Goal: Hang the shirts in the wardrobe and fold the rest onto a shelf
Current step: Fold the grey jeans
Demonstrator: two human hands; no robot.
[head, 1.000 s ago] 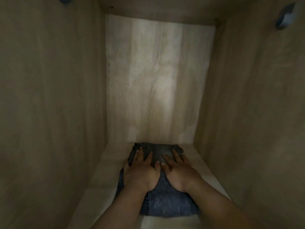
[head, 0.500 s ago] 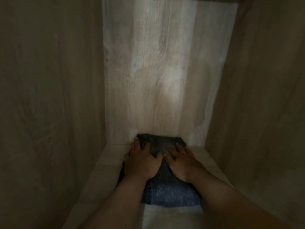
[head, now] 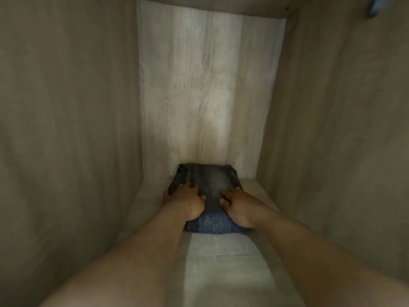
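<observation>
- Both hands are reaching deep into the wardrobe compartment, pressing down on a folded pair of jeans (head: 208, 196) that is sitting on the shelf (head: 223, 269), right up against the back panel (head: 210, 85) as far as I can tell.
- The left hand (head: 188, 202) is lying flat on the left half of the denim, fingers spread and open, thumb hanging off the left edge. Not gripping anything, just pushing or patting.
- The right hand (head: 238, 207) is doing the same on the right half, fingers loosely curled and resting on top, not closing around the fabric either.
- Progress-wise: this one folded item looks basically placed, so I'd say the "fold onto a shelf" part is getting handled for at least one garment. It's the only piece showing on the shelf.
- What's left is anyone's guess from here. No shirts, no hangers, no rail in this shot, so I can't say whether the hanging part is done or not even started.
- Hard to see stuff: the whole thing is dim and a bit smeary, the side walls are just brown blur, and there's a small bluish thing (head: 376, 6) cut off at the top right corner that I can't identify. The jeans' near edge is partly hidden under the wrists.
</observation>
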